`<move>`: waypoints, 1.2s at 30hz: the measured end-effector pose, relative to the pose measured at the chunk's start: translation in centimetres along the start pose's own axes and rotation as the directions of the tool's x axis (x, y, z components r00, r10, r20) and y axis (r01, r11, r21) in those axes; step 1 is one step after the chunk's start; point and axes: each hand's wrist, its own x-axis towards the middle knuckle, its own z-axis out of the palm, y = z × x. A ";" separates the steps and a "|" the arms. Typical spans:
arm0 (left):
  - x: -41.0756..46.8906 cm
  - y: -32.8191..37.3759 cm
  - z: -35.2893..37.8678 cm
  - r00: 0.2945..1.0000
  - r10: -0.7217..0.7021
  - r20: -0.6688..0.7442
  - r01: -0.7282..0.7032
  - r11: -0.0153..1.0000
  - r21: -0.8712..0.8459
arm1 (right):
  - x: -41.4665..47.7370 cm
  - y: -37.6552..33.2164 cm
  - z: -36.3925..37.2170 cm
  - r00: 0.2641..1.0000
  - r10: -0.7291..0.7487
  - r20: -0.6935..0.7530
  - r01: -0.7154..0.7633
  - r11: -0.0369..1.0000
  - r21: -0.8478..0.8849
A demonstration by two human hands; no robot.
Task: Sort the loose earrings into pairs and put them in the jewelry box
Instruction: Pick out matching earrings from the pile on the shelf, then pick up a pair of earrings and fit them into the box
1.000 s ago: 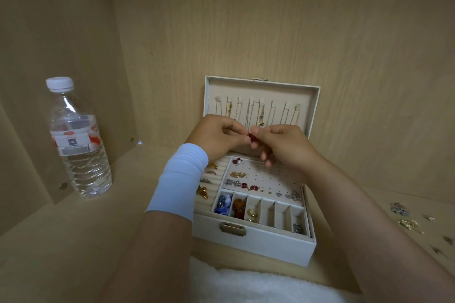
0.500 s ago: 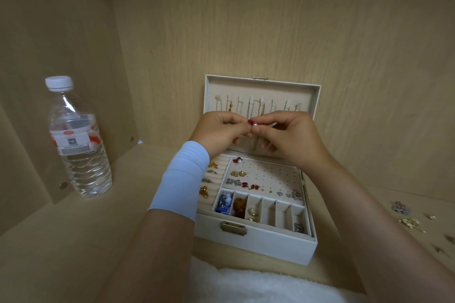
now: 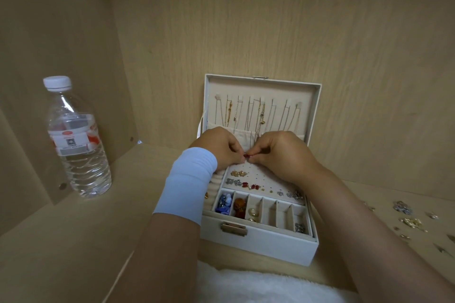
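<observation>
I cannot see much of the small red earring (image 3: 247, 155), because the fingertips of both hands cover most of it. The left hand (image 3: 221, 147) and the right hand (image 3: 280, 152) meet with curled fingers and pinch it together, just over the far edge of the earring panel (image 3: 268, 174) of the open jewelry box (image 3: 258, 246). I cannot tell if the earring touches the panel. The hands also hide the lower part of the lid (image 3: 312, 106), where thin necklaces (image 3: 258, 113) hang in a row from small hooks. The left wrist, in a white band (image 3: 187, 184), covers most of the ribbed section on the left side of the box. On the panel I see a gold pair (image 3: 238, 173), a silver pair (image 3: 232, 181), some red earrings (image 3: 250, 185) and more silver ones near the right edge. In the front row of compartments lie a blue piece (image 3: 224, 203), a brown-orange piece (image 3: 239, 206), gold hoops (image 3: 253, 214) and, in the last one on the right, a silver piece (image 3: 299, 227); their exact shapes are too small to make out. Loose earrings (image 3: 410, 216) lie on the tabletop (image 3: 73, 241) to the right, partly cut off by the frame. A water bottle (image 3: 78, 145) stands on the left, well apart; its label has red marks and a code square, but I cannot read the writing. Something white and fluffy (image 3: 246, 285) is cut off at the bottom edge.
</observation>
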 end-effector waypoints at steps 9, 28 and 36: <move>0.1 -0.5 -0.4 1.000 0.007 0.020 -0.007 1.000 -0.003 | 0.3 0.3 0.3 0.997 -0.007 0.077 0.002 0.998 0.063; 0.0 -0.9 -0.8 0.998 0.001 0.068 0.001 1.000 -0.017 | 0.2 -0.9 -0.5 0.984 0.002 0.178 0.020 0.992 -0.125; 0.0 0.6 -0.8 0.994 0.101 -0.047 -0.105 0.989 -0.108 | -0.1 -0.3 -2.1 0.988 0.057 0.141 -0.065 0.996 0.056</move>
